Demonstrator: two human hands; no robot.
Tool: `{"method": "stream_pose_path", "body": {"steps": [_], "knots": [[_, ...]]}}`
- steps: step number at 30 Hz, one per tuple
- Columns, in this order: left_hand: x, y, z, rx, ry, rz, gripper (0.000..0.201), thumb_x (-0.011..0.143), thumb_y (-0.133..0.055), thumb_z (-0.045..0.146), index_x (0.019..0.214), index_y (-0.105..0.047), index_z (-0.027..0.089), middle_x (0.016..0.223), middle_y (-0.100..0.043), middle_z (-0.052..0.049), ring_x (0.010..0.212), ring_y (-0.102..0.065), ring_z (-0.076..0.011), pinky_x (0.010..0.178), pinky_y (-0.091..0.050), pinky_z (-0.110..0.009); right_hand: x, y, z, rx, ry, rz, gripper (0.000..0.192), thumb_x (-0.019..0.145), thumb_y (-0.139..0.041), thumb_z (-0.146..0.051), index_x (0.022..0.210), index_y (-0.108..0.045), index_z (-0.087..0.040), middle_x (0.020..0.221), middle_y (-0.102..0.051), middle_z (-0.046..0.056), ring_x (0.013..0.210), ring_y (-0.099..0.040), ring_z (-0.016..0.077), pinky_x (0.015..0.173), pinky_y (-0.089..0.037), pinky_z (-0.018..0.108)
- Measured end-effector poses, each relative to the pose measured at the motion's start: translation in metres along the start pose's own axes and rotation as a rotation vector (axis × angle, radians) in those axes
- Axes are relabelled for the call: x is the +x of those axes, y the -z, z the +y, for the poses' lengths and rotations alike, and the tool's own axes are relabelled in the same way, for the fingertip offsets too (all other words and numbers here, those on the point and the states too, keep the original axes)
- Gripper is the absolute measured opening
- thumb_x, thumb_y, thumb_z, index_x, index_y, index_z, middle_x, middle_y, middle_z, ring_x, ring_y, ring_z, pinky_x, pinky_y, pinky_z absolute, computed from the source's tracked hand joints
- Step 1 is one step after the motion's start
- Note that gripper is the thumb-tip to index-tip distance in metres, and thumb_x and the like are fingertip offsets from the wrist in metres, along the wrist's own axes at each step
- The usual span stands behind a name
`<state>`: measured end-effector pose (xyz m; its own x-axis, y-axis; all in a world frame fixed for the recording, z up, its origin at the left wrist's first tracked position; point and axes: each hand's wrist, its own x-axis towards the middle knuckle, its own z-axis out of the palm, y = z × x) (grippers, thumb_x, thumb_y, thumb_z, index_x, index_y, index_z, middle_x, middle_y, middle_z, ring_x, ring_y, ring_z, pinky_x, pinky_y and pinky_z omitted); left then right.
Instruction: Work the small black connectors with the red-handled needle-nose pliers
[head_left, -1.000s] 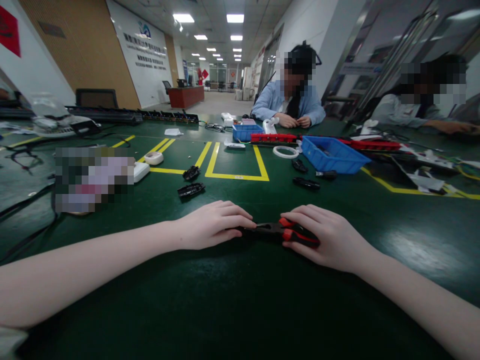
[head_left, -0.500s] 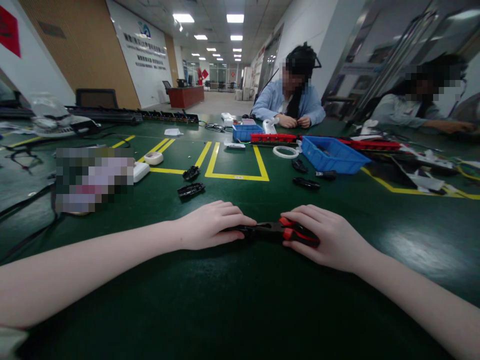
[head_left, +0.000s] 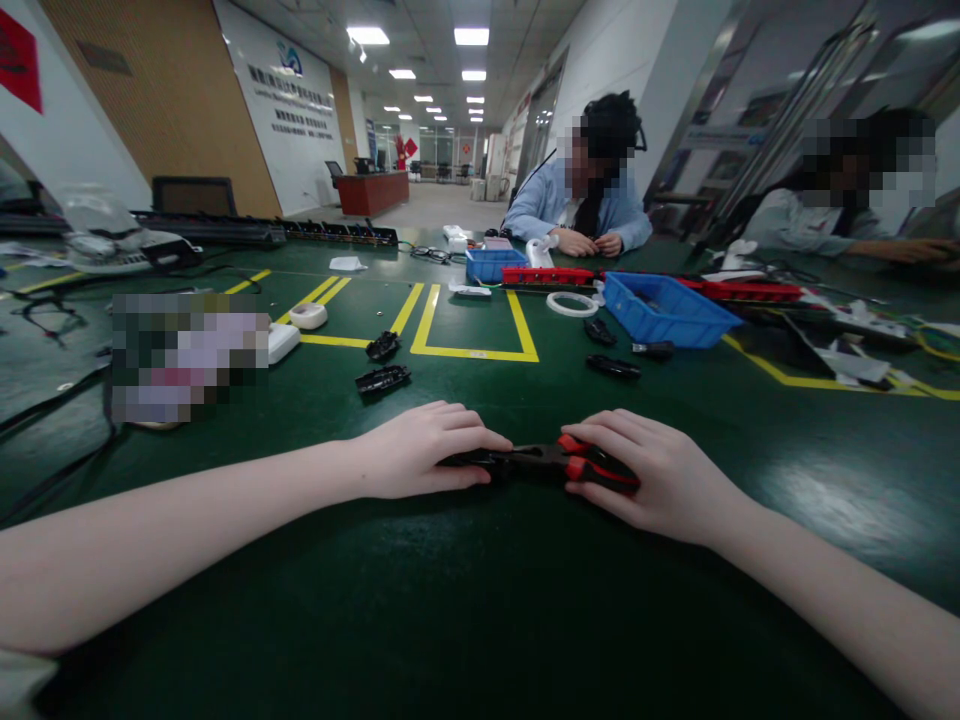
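Observation:
My right hand point(head_left: 649, 470) is wrapped round the red and black handles of a pair of pliers point(head_left: 577, 465), whose jaws point left. Between thumb and fingers, my left hand point(head_left: 431, 450) grips a small black plastic part point(head_left: 476, 460). The plier jaws meet the right end of this part; how they bite it is too dark to make out. Beyond my left hand lie two black plastic shells point(head_left: 382, 380). Past my right hand is a longer black piece point(head_left: 613, 366), with a short black cylindrical piece point(head_left: 652, 349) beside it.
A blue bin point(head_left: 667, 312) stands at the back right, with a white ring point(head_left: 571, 304) to its left. Yellow tape point(head_left: 476, 354) marks the green table. White cases point(head_left: 282, 343) and black straps point(head_left: 56, 400) lie at left. A co-worker point(head_left: 581, 200) sits across; another person is at far right.
My hands, the pliers and the black part stay almost in place. The co-worker across has shifted their head slightly to the right.

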<state>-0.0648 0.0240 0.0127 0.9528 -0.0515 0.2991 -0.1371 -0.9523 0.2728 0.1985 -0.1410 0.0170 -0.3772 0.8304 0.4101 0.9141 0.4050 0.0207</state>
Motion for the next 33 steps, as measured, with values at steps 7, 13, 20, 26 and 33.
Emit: {"method": "stream_pose_path", "body": {"steps": [7,13,20,26,33], "knots": [[0.0002,-0.0001,-0.0004,-0.018,-0.001,-0.013,0.033,0.098,-0.054,0.023,0.131,-0.055,0.018,0.116,-0.067,-0.010,0.104,-0.062,-0.0231,0.089,-0.049,-0.037,-0.0004,0.0000,-0.0002,0.014,-0.013,-0.012,0.038,0.088,-0.063,-0.041,0.119,-0.062,-0.018,0.107,-0.070,0.012,0.092,-0.068,0.0246,0.075,-0.059,0.038],[0.0000,0.0004,-0.0008,-0.067,-0.028,-0.001,0.032,0.098,-0.053,0.018,0.130,-0.056,0.019,0.129,-0.063,-0.011,0.116,-0.059,-0.0231,0.099,-0.050,-0.039,-0.0006,-0.0014,0.0003,-0.001,-0.007,-0.019,0.039,0.089,-0.062,-0.042,0.120,-0.061,-0.018,0.107,-0.070,0.012,0.092,-0.068,0.0248,0.076,-0.058,0.038],[-0.0017,-0.0007,-0.0010,-0.062,-0.047,0.039,0.033,0.098,-0.050,0.012,0.130,-0.056,0.019,0.137,-0.059,-0.009,0.134,-0.048,-0.0234,0.113,-0.042,-0.045,-0.0002,-0.0009,0.0002,0.000,-0.006,-0.007,0.038,0.089,-0.063,-0.041,0.118,-0.062,-0.017,0.106,-0.070,0.012,0.091,-0.068,0.0242,0.076,-0.058,0.038],[-0.0025,0.0001,-0.0008,-0.024,-0.020,0.053,0.033,0.098,-0.050,0.011,0.129,-0.058,0.020,0.135,-0.060,-0.009,0.129,-0.050,-0.0241,0.108,-0.046,-0.045,-0.0007,0.0000,0.0003,0.011,-0.011,-0.004,0.038,0.089,-0.063,-0.041,0.119,-0.062,-0.018,0.106,-0.070,0.012,0.091,-0.069,0.0241,0.076,-0.058,0.038],[-0.0037,-0.0002,0.0009,0.032,0.014,0.111,0.028,0.098,-0.050,0.012,0.122,-0.062,0.020,0.133,-0.059,-0.011,0.122,-0.055,-0.0253,0.101,-0.050,-0.045,-0.0001,-0.0012,0.0014,0.027,-0.015,-0.002,0.038,0.088,-0.064,-0.041,0.118,-0.063,-0.019,0.106,-0.070,0.011,0.090,-0.069,0.0239,0.074,-0.058,0.037]]}}
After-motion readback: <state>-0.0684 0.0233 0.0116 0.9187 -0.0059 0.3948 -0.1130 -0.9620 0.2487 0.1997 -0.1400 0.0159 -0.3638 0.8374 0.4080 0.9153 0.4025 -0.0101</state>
